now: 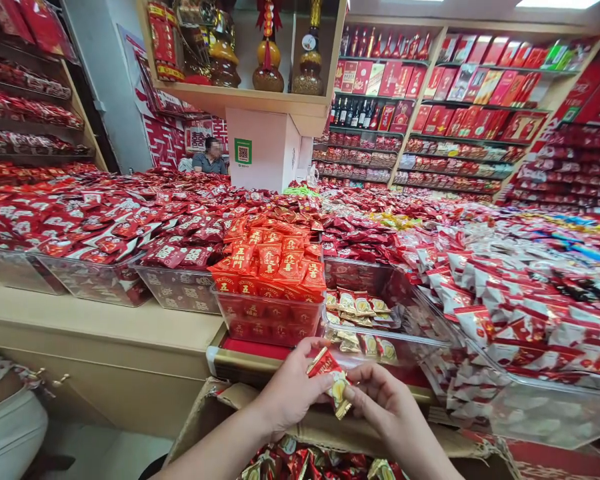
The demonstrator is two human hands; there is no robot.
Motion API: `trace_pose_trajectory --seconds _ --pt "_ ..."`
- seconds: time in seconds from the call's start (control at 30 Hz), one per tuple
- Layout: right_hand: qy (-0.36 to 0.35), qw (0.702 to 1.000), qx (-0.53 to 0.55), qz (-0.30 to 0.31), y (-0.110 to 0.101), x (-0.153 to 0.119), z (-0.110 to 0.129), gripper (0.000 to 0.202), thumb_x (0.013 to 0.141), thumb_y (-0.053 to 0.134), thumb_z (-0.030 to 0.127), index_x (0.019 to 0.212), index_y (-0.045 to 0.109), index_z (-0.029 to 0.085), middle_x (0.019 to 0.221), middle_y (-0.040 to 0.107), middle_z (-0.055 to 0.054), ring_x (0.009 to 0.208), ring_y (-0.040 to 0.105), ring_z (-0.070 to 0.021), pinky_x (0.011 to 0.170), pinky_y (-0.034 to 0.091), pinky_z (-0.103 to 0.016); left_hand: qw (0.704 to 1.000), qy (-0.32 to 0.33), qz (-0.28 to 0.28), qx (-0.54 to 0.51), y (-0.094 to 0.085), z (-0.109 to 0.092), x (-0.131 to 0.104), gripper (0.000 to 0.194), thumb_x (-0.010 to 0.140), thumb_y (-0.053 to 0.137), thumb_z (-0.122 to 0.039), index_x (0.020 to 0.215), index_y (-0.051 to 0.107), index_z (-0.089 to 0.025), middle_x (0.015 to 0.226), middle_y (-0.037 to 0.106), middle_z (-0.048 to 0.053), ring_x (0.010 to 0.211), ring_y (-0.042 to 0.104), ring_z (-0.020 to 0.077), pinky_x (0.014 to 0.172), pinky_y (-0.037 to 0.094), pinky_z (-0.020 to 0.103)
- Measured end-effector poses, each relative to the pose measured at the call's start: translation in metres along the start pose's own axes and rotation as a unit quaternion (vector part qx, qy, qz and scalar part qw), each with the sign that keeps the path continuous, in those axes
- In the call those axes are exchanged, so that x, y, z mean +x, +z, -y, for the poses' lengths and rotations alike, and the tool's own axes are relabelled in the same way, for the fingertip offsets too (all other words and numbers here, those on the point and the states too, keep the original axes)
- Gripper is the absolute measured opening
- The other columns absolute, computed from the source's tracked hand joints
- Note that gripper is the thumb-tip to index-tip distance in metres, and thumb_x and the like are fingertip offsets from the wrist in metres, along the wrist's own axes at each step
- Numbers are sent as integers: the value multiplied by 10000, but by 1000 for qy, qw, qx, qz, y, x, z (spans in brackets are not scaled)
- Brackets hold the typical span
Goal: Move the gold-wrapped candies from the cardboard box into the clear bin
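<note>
A red and gold candy packet (332, 381) with a durian picture is held between both hands. The fingers of my left hand (296, 383) pinch its upper left side, and my right hand (386, 400) grips its lower right side. Both hands are above an open cardboard box (240, 395) with similar red and gold packets (310, 463) inside. Just beyond the hands, a clear bin (400, 340) holds some gold packets (355, 303). To its left, another clear bin (267, 320) is heaped with bright red packets (270, 263).
More clear bins (180, 290) of wrapped candy line the counter (105, 327) left and right. A low cabinet (280, 100) with bottles hangs ahead. A person (210, 157) is at the back, and part of another person (10, 420) shows at the lower left.
</note>
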State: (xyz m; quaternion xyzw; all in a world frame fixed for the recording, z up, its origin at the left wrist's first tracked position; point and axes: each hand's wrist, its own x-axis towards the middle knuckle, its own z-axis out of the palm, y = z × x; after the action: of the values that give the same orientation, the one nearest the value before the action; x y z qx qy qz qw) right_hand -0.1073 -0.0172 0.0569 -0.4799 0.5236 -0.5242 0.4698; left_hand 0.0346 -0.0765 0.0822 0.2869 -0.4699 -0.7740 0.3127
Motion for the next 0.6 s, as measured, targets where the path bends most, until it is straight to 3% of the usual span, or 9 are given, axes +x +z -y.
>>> trace_pose_trajectory --seconds 0.1,0.23,0.3,0.33,0.4,0.47,0.6 --pt "-16 999 -25 -19 -6 -1 24 264 641 640 391 698 519 164 616 557 7 534 509 -98 490 425 -217 1000 0 -9 -3 2 -4 -2 407 716 591 -341 1026 374 -189 866 598 34 685 583 118 669 464 304" --pt "-96 974 -147 -145 -39 16 87 248 638 639 370 749 546 169 625 592 -8 548 545 -112 489 445 -215 1000 -6 3 28 1 -5 -3 331 808 399 -440 984 416 -161 798 607 47 628 591 115 566 402 232" --pt "-67 957 -214 -182 -58 38 109 194 644 632 314 750 553 172 611 606 -9 536 564 -118 484 452 -218 997 -13 18 77 0 -3 -3 312 786 439 -419 944 440 -150 767 604 42 598 577 107 537 378 221" --pt "-21 952 -251 -175 -66 51 114 138 655 615 272 730 555 173 604 610 -9 527 571 -120 480 456 -220 994 -13 25 105 -1 -1 -3 298 769 470 -396 933 446 -149 752 601 36 591 570 106 536 374 222" --pt "105 928 -334 -124 -76 77 114 35 680 567 191 658 551 169 588 613 -12 506 574 -120 469 464 -227 987 -17 38 157 0 2 -3 256 738 512 -335 906 456 -151 739 596 26 582 557 101 541 372 229" --pt "201 889 -406 -74 -78 97 105 106 690 553 154 585 540 161 543 595 -15 472 560 -121 439 460 -238 982 -27 43 181 0 4 -4 205 725 511 -284 874 468 -150 736 588 20 579 544 94 557 376 235" --pt "211 847 -487 -27 -74 118 84 144 761 548 258 711 573 125 631 591 -4 532 551 -99 478 470 -238 981 -32 48 185 0 8 -4 153 696 507 -230 824 481 -151 706 564 -1 572 522 86 600 395 255"
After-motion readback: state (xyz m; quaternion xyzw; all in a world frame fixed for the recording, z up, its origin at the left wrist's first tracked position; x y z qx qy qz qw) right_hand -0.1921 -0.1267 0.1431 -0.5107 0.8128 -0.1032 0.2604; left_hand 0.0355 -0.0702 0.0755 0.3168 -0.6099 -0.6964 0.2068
